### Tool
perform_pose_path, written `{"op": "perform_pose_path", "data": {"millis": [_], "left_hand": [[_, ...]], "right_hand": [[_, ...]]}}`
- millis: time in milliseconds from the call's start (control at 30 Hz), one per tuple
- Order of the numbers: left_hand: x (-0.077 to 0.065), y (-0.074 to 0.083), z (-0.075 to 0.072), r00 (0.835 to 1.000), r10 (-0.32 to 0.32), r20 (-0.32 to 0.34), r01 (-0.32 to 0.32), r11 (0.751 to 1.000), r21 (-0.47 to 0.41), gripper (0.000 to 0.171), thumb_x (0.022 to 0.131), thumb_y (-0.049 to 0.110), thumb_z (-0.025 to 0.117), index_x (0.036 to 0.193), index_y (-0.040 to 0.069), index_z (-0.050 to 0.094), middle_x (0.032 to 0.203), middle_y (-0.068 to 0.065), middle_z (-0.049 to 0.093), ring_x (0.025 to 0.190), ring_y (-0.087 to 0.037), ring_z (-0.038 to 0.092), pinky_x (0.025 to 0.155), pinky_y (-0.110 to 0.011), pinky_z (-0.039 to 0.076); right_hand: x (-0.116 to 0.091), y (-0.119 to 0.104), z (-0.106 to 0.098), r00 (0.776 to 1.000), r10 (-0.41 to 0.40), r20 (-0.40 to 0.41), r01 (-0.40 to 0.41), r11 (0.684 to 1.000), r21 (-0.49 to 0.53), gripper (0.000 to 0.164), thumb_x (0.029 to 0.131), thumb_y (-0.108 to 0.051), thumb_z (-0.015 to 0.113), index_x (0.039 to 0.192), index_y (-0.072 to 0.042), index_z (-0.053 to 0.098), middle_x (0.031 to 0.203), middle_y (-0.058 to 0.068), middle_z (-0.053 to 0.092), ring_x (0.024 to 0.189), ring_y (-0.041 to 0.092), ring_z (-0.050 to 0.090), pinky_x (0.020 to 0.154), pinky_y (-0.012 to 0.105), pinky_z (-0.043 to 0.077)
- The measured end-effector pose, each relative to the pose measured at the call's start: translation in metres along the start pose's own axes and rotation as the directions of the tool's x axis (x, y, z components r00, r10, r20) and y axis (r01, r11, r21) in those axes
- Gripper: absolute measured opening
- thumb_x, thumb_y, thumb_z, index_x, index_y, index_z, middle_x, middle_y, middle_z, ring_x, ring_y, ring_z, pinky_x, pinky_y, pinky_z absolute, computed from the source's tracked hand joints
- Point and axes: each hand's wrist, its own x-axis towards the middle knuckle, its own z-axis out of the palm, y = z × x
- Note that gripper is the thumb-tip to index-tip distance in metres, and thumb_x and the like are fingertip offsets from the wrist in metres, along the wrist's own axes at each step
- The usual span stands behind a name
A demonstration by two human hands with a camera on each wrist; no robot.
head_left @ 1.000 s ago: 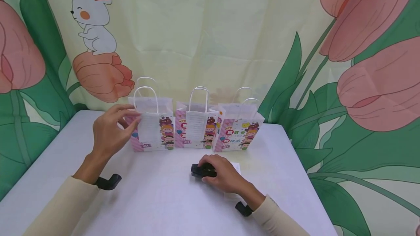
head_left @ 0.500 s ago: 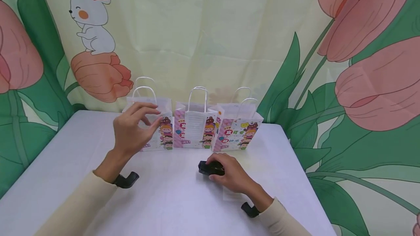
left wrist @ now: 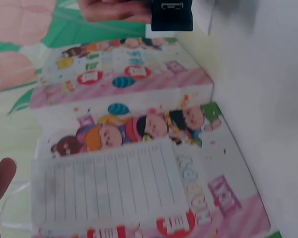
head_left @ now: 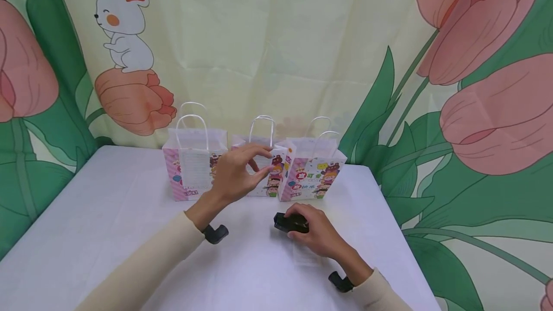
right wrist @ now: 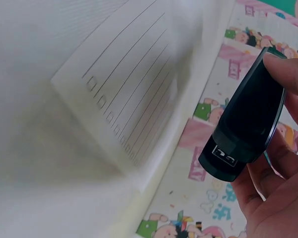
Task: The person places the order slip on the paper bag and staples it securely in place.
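Note:
Three paper gift bags stand in a row: the left bag (head_left: 173,176), middle bag (head_left: 262,190) and right bag (head_left: 307,176). A lined slip (head_left: 195,169) lies against the left bag's front. Another lined slip (left wrist: 109,186) covers part of the middle bag's front in the left wrist view. My left hand (head_left: 237,172) hovers before the middle bag, fingers loosely bent, thumb and fingertips apart, nothing between them. My right hand (head_left: 317,229) grips a black stapler (head_left: 291,223) above the table. Below it lies a loose lined slip (right wrist: 124,84), clearest in the right wrist view.
A white cloth covers the table (head_left: 142,224). Behind the bags hangs a curtain (head_left: 311,61) printed with tulips and a rabbit. Upright white twisted handles (head_left: 192,116) rise from the bags. Black wrist mounts (head_left: 215,234) sit by both sleeves.
My left hand has moved right, from the left bag's edge to before the middle bag. The right hand, still gripping the stapler, has shifted slightly right.

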Motion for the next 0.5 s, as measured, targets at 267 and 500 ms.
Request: {"op": "perform_pose_path", "data": {"millis": [267,500], "left_hand": [[0.013,0.008,0.034,0.993,-0.001,0.119,0.009,0.997,-0.072,0.021,0.091,0.024,0.086,0.108,0.016,0.078,0.127,0.002,0.079,0.069,-0.009,0.069,0.063,-0.021,0.055],[0.025,0.014,0.054,0.983,-0.001,0.186,0.013,0.998,-0.062,0.015,0.093,0.022,0.084,0.107,0.019,0.079,0.13,0.002,0.078,0.068,-0.008,0.068,0.061,-0.015,0.052]], "right_hand": [[-0.008,0.01,-0.007,0.999,0.015,-0.044,-0.015,1.0,-0.008,0.048,0.087,-0.013,0.089,0.12,-0.038,0.064,0.128,-0.008,0.07,0.126,0.022,0.063,0.111,0.057,0.05],[-0.016,0.019,-0.014,0.996,0.056,-0.069,-0.057,0.998,-0.016,0.05,0.086,-0.011,0.089,0.121,-0.037,0.065,0.13,-0.007,0.07,0.128,0.025,0.063,0.111,0.059,0.052]]}}
